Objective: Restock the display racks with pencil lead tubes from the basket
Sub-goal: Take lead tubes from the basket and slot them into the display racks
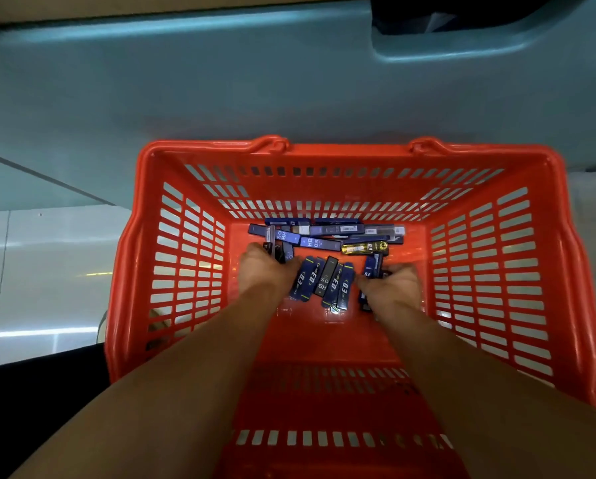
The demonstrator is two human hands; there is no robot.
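Pencil lead tubes [324,281] crowd the far wall of the basket [185,257]; our left hand [265,269] and right hand [391,288] each grip some.

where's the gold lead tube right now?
Head view: the gold tube lies on the floor of the red basket, right of centre near the far wall, just beyond the right hand, beside the blue tubes.

One red basket [324,157] holds one gold tube [364,248] and more than a dozen dark blue tubes [345,286], overlapped so the exact number is unclear, five of them fanned side by side near its middle.
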